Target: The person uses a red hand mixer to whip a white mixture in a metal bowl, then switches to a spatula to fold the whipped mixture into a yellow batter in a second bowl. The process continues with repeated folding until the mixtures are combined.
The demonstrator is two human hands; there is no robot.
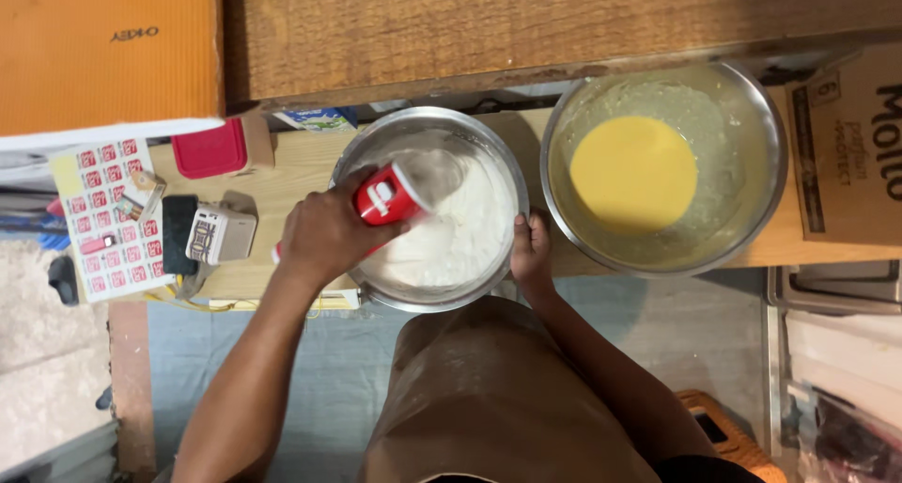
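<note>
My left hand [324, 234] grips a small red can [387, 197] with a white mark, tipped on its side over a steel bowl [362, 149] that holds white flour [460, 234]. The can's open end points toward the flour. My right hand [531, 253] holds the near right rim of that same bowl. Just right of it stands a second, larger steel bowl [766, 145] with smooth yellow liquid [634, 173] pooled in its middle and pale batter smeared on its walls.
Both bowls stand on a light wooden board [291, 178]. A red lidded box [209, 149], a small white device [221, 234] and a sticker sheet [108, 215] lie at the left. A brown carton [846, 145] stands at the right, a wooden shelf [526, 23] behind.
</note>
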